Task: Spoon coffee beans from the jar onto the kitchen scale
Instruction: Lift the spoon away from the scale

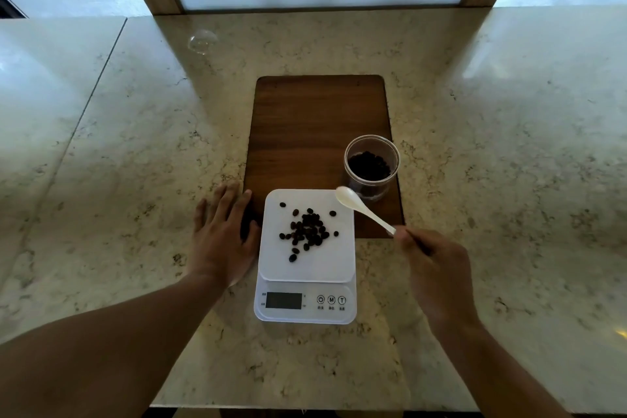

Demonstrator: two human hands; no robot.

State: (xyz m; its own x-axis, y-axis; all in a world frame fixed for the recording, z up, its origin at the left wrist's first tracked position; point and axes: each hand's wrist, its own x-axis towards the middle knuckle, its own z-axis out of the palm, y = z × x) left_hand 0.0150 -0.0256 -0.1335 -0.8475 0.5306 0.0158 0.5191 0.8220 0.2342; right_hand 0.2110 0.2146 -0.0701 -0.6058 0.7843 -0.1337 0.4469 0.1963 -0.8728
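Note:
A white kitchen scale (pixel 334 268) sits in front of me with a loose pile of dark coffee beans (pixel 307 231) on its platform. Behind it to the right, a clear open jar (pixel 372 164) holds more beans. My right hand (pixel 437 276) grips the handle end of a white plastic spoon (pixel 361 209). The spoon's bowl hovers empty between the jar and the scale's far right corner. My left hand (pixel 222 231) lies flat on the counter, fingers spread, just left of the scale.
A dark wooden board (pixel 305 122) lies under the jar and the scale's far edge on the marble counter (pixel 135 146). A clear lid (pixel 202 40) rests far back left. A wood-framed panel stands behind the counter.

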